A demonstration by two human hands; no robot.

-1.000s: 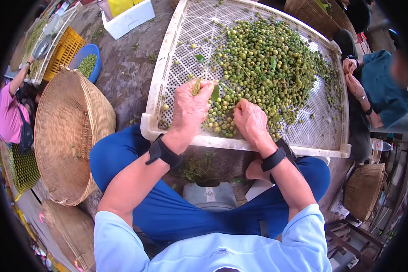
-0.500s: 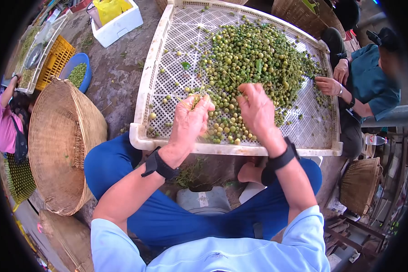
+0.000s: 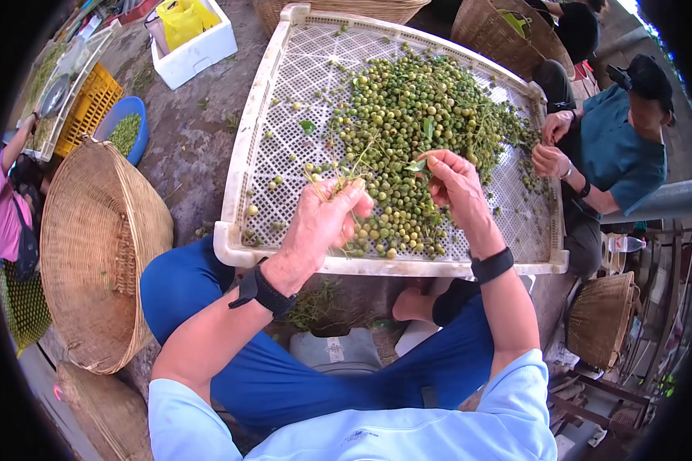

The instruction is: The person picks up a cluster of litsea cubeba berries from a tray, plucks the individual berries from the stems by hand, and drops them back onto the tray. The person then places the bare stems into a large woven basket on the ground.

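A white slatted plastic tray [image 3: 273, 115] lies in front of me, bearing a heap of small round green fruits [image 3: 407, 115] with thin stems and a few leaves. My left hand [image 3: 323, 219] is closed on a bunch of thin stems [image 3: 351, 178] over the near left part of the tray. To its right, my right hand [image 3: 460, 188] pinches a green leaf [image 3: 416, 165] between thumb and fingertips, just above the heap's near edge. Loose fruits lie scattered on the mesh beside my left hand.
A large wicker basket [image 3: 92, 230] stands at left, with a blue basin [image 3: 140, 127] and yellow crate [image 3: 92, 100] behind it. A white foam box [image 3: 196, 58] is at upper left. Across the tray's right side, another person [image 3: 619, 146] has both hands at its edge.
My right hand has risen slightly right and now shows a leaf in its fingertips. My left hand keeps the stems. The other person's hands have come together.
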